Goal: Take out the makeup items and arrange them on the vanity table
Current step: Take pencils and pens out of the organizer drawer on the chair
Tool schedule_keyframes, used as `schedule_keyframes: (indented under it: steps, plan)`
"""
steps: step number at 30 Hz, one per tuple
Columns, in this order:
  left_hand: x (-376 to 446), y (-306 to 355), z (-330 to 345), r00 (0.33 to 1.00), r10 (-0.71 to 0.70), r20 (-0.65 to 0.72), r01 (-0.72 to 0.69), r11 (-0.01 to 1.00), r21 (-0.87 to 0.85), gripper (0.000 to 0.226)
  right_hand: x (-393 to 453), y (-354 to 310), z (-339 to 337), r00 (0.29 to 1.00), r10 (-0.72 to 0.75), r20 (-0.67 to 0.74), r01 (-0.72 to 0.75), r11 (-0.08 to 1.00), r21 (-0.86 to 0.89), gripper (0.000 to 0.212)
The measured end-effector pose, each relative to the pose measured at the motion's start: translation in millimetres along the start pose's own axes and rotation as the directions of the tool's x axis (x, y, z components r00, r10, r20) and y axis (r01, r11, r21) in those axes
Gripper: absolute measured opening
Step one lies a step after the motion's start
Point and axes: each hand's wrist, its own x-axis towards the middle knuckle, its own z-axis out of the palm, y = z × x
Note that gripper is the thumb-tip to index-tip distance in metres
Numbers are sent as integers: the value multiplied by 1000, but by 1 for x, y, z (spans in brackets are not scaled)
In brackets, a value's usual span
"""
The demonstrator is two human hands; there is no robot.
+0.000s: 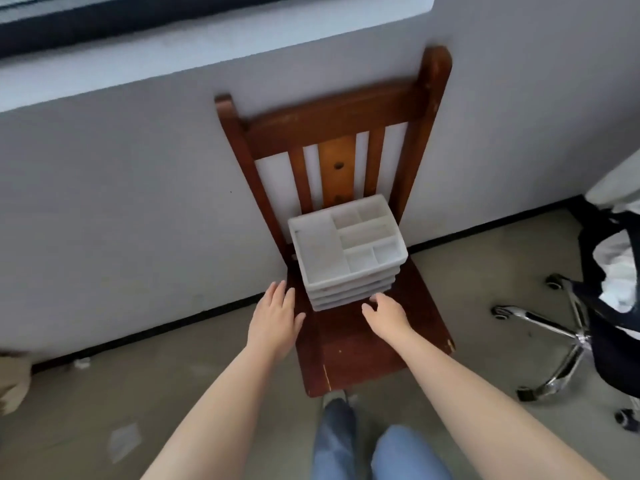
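Two hands out in front of me, both empty rn. Left hand (277, 315) is flat w/ fingers straight and spread a bit, just left of the stack and not touching it. Right hand (386, 311) has fingers loosely curled, tips right at the front bottom corner of the stack; can't tell if they're touching yet, bit blurry.

Target is the stack of white organizer trays (348, 252) sitting on the wooden chair (349, 344), just ahead of both hands, roughly between them but closer to my right. Looks like 4 or 5 trays nested, top one has divided compartments and I don't see any makeup in the top one, so imo the step is grabbing the trays to carry over to the vanity, which isn't in view.

Orientation: stack sits upright, open side facing up. Long axis runs away from me and slightly to the left, short front edge facing my hands, whole thing twisted a little vs the chair seat.

How I'd do it: one hand on each long side, low down, so I get the bottom tray and not just the top ones, bc nested trays prob slide apart. Left hand needs to come in toward the stack first. Keep it level when lifting.
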Motion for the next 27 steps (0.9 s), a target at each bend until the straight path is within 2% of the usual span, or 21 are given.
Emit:
schedule_keyframes:
  steps: [2, 3, 6, 9, 10, 12, 15, 19, 22, 25, 27]
  plan:
    - [24, -9, 11, 999, 36, 37, -36, 999, -1, 57, 26, -7, 12, 996, 89, 26, -93, 968, 234, 38]
    - [36, -12, 16, 997, 55, 49, -55, 998, 5, 56, 41, -8, 18, 989, 142, 50, -150, 910, 387, 43]
    - [68, -18, 35, 988, 152, -7, -152, 988, -34, 50, 85, -8, 34, 950, 259, 174, -296, 571, 766, 56]
    - [86, -20, 52, 968, 248, -36, -248, 969, 7, 33, 113, -7, 41, 902, 329, 278, -339, 145, 929, 44]
    - [88, -20, 55, 962, 272, -35, -271, 962, 28, 34, 118, -4, 42, 888, 345, 302, -337, 42, 941, 37]
    - [90, -23, 59, 952, 303, -43, -302, 953, 24, 35, 120, 2, 42, 889, 316, 331, -327, -66, 943, 29]
    - [90, -26, 58, 950, 310, -39, -311, 950, -38, 32, 112, 17, 43, 902, 283, 326, -310, -101, 945, 30]
    - [90, -23, 54, 956, 292, -21, -293, 954, -59, 35, 86, 39, 50, 850, 438, 293, -340, 30, 940, 39]
    - [87, -19, 54, 969, 248, -2, -247, 967, -68, 39, 63, 54, 58, 821, 471, 323, -383, 34, 923, 38]
    - [77, -10, 55, 987, 155, -43, -160, 976, -146, 52, 49, 65, 63, 812, 468, 348, -419, 52, 907, 45]
    - [62, 3, 57, 999, -13, -29, 5, 966, -258, 55, 44, 66, 60, 826, 442, 351, -433, 97, 896, 45]
